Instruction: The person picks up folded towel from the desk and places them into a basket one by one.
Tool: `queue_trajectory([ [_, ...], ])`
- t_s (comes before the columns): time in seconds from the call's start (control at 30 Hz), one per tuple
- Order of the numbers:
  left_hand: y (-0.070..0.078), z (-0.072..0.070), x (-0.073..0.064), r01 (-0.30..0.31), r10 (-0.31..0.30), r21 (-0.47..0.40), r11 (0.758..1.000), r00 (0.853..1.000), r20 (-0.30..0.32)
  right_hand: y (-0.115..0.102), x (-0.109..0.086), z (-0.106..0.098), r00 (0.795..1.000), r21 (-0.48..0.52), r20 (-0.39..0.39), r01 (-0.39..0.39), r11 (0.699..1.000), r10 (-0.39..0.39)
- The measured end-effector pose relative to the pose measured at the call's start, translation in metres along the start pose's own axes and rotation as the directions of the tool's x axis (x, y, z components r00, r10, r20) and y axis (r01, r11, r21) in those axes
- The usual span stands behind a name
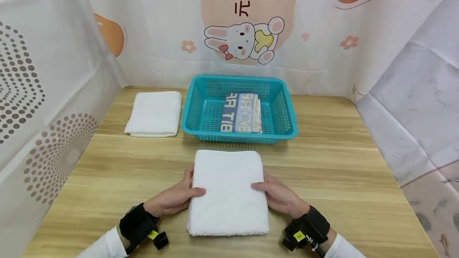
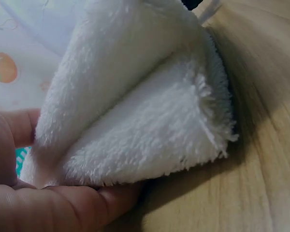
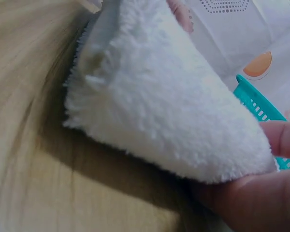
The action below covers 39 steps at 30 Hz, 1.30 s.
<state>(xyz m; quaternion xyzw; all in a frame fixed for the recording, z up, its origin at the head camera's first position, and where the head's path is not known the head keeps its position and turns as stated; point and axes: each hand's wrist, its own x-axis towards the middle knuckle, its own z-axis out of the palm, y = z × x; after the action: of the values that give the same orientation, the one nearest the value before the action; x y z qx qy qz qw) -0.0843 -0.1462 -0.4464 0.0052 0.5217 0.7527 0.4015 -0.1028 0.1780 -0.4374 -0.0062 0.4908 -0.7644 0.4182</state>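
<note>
Gripping towel (image 1: 229, 202) near basket (image 1: 195, 110) with printed cloth (image 1: 242, 112)

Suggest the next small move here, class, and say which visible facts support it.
Probably ease the white towel toward the similar folded cloth, keeping it level: the left grip and right grip hold opposite sides, the towel is already folded, and the basket contains a different, patterned cloth.
</note>
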Motion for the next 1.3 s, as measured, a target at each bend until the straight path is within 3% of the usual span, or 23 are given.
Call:
queue_trajectory([
  [0.3, -0.003, 0.003, -0.002, -0.005, 0.005, 0.008, 1.0, 1.0, 0.026, 0.004, -0.003, 0.008, 0.996, -0.08, -0.088, 0.001, 0.997, -0.008],
  [0.57, 0.001, 0.003, -0.003, -0.012, 0.008, 0.053, 0.999, 0.998, 0.067, 0.004, -0.003, 0.007, 0.996, -0.103, -0.089, 0.004, 0.995, -0.013],
  [1.03, 0.001, 0.001, -0.002, -0.039, 0.034, 0.094, 0.995, 0.998, 0.057, 0.002, -0.001, 0.009, 0.997, -0.106, -0.072, 0.015, 0.994, -0.023],
  [1.17, 0.0, 0.003, -0.001, -0.053, 0.051, 0.149, 0.987, 0.999, 0.017, 0.002, 0.0, 0.009, 0.995, -0.139, -0.09, 0.019, 0.99, -0.032],
  [1.3, -0.002, 0.008, 0.001, -0.071, 0.1, 0.292, 0.954, 0.992, -0.083, 0.005, 0.001, 0.013, 0.98, -0.253, -0.183, 0.03, 0.967, -0.078],
])
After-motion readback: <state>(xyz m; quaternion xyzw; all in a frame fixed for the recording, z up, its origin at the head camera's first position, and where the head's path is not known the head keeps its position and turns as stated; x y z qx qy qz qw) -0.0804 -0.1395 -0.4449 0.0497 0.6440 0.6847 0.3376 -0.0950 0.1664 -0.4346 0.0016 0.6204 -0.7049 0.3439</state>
